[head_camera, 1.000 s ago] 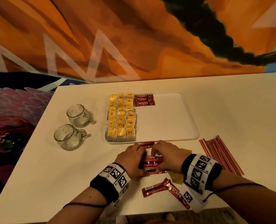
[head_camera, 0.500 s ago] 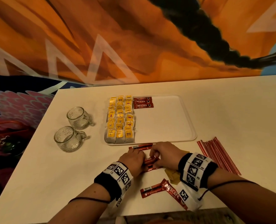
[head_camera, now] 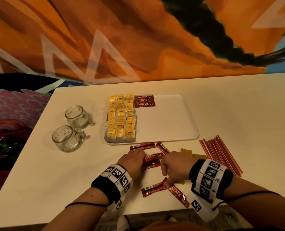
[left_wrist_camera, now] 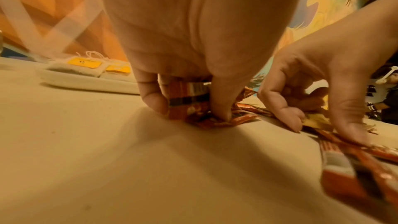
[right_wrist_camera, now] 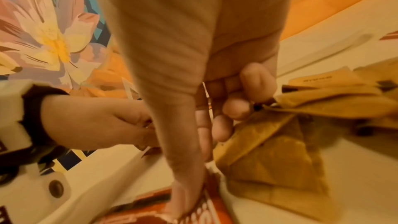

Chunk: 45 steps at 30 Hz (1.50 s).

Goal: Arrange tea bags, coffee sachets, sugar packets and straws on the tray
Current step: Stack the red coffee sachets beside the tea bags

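Note:
A white tray (head_camera: 165,124) holds rows of yellow-tagged tea bags (head_camera: 121,119) on its left side and three red coffee sachets (head_camera: 144,101) at the far end. In front of the tray my left hand (head_camera: 135,158) pinches a small stack of red sachets (left_wrist_camera: 187,98) between fingers and thumb. My right hand (head_camera: 173,164) has curled fingers at the stack's right end. Its thumb (right_wrist_camera: 187,193) presses the end of a loose sachet (head_camera: 178,195) nearer me. Brown sugar packets (right_wrist_camera: 280,142) lie under and beside the right hand. Red straws (head_camera: 220,154) lie to the right.
Two glass mugs (head_camera: 76,116) (head_camera: 66,138) stand left of the tray. Two loose sachets (head_camera: 142,146) lie against the tray's near rim, another (head_camera: 153,189) near the table's front edge. The tray's right part is bare.
My right thumb has reached back onto the loose sachet near the front edge. My left hand keeps its grip on the stack, and a second sachet shows by the tray's rim.

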Each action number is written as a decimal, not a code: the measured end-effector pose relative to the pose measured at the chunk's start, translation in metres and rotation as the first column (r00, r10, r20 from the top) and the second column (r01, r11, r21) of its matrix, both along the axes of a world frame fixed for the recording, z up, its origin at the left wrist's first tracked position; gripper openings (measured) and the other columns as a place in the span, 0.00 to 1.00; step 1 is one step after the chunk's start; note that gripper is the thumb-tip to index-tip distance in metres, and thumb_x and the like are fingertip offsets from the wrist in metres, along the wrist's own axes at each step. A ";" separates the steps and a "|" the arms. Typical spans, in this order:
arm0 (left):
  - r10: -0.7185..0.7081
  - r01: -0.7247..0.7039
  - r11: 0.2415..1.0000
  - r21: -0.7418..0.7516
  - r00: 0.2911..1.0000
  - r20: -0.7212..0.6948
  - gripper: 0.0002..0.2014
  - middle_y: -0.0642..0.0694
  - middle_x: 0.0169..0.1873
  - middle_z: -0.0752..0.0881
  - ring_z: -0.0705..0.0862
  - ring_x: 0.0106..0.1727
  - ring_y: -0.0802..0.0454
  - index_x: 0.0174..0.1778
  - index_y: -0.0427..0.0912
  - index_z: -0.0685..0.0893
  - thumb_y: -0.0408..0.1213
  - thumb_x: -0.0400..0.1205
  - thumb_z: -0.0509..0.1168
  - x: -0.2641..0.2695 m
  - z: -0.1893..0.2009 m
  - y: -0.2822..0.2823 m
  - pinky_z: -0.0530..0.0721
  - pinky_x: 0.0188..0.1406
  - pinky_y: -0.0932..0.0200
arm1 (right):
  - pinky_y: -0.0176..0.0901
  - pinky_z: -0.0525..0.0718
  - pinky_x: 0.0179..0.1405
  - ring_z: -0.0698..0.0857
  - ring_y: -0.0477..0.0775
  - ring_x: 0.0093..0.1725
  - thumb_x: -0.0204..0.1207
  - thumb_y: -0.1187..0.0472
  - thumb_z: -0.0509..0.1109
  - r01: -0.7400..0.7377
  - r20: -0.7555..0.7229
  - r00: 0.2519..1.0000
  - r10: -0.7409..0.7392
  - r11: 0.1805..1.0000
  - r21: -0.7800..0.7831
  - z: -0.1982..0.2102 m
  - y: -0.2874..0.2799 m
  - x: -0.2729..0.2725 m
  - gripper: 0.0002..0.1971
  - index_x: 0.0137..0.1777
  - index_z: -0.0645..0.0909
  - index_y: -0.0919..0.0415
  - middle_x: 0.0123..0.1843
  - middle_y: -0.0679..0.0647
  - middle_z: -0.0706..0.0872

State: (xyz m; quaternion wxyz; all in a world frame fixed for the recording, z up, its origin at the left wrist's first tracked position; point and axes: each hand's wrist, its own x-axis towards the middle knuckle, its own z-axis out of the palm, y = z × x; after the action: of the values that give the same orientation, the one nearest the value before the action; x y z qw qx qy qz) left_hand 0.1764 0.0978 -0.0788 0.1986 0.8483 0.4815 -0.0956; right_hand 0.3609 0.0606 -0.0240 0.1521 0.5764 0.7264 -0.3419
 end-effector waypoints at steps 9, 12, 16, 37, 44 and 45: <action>0.201 -0.187 0.973 -0.134 0.975 0.098 0.17 0.40 0.62 0.81 0.81 0.61 0.41 0.66 0.42 0.71 0.48 0.86 0.54 -0.005 0.017 -0.001 0.79 0.60 0.49 | 0.30 0.78 0.35 0.86 0.39 0.38 0.63 0.53 0.83 0.058 -0.094 0.994 -0.056 0.998 0.028 -0.002 0.010 0.009 0.10 0.40 0.89 0.56 0.37 0.44 0.91; 0.269 -0.236 0.950 -0.205 0.951 0.150 0.16 0.39 0.55 0.84 0.83 0.54 0.40 0.63 0.40 0.69 0.48 0.87 0.52 -0.012 0.025 -0.001 0.78 0.51 0.52 | 0.36 0.83 0.39 0.86 0.40 0.39 0.58 0.49 0.85 0.049 -0.073 0.996 -0.048 0.999 0.014 -0.001 0.010 0.010 0.15 0.42 0.89 0.52 0.37 0.41 0.89; 0.314 -0.266 0.937 -0.227 0.926 0.212 0.12 0.41 0.48 0.83 0.80 0.47 0.44 0.56 0.42 0.68 0.48 0.87 0.51 -0.020 0.026 0.000 0.76 0.47 0.54 | 0.34 0.82 0.39 0.86 0.39 0.39 0.62 0.50 0.83 0.004 -0.063 0.998 -0.004 1.000 0.003 -0.005 0.008 0.008 0.11 0.41 0.90 0.52 0.39 0.43 0.91; 0.679 -0.223 0.703 -0.675 0.491 0.545 0.05 0.46 0.32 0.75 0.75 0.29 0.53 0.49 0.42 0.75 0.32 0.87 0.55 -0.020 0.071 -0.001 0.79 0.33 0.56 | 0.45 0.90 0.37 0.90 0.57 0.35 0.80 0.69 0.68 0.439 -0.781 0.447 -0.436 0.868 -0.234 0.051 0.060 0.010 0.05 0.52 0.77 0.70 0.38 0.64 0.87; 0.656 -0.380 0.752 -0.538 0.365 0.660 0.21 0.55 0.17 0.69 0.68 0.20 0.54 0.33 0.45 0.72 0.60 0.79 0.57 -0.026 0.074 0.006 0.74 0.28 0.54 | 0.44 0.91 0.35 0.90 0.56 0.33 0.78 0.72 0.69 0.595 -0.857 0.228 -0.462 0.763 -0.252 0.050 0.062 0.002 0.07 0.54 0.78 0.74 0.38 0.65 0.88; 0.656 -0.409 0.749 -0.522 0.344 0.672 0.22 0.55 0.16 0.69 0.68 0.19 0.54 0.33 0.44 0.73 0.61 0.78 0.60 -0.027 0.076 0.007 0.72 0.26 0.56 | 0.44 0.91 0.35 0.90 0.56 0.33 0.78 0.72 0.70 0.598 -0.859 0.220 -0.462 0.760 -0.255 0.051 0.063 0.000 0.07 0.53 0.79 0.73 0.39 0.65 0.88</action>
State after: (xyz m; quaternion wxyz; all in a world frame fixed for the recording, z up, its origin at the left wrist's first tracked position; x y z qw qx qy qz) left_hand 0.1494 0.1045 -0.0028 0.5297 0.5466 0.5629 0.3222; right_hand 0.3612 0.1237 0.0265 -0.4158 0.5269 0.4712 -0.5722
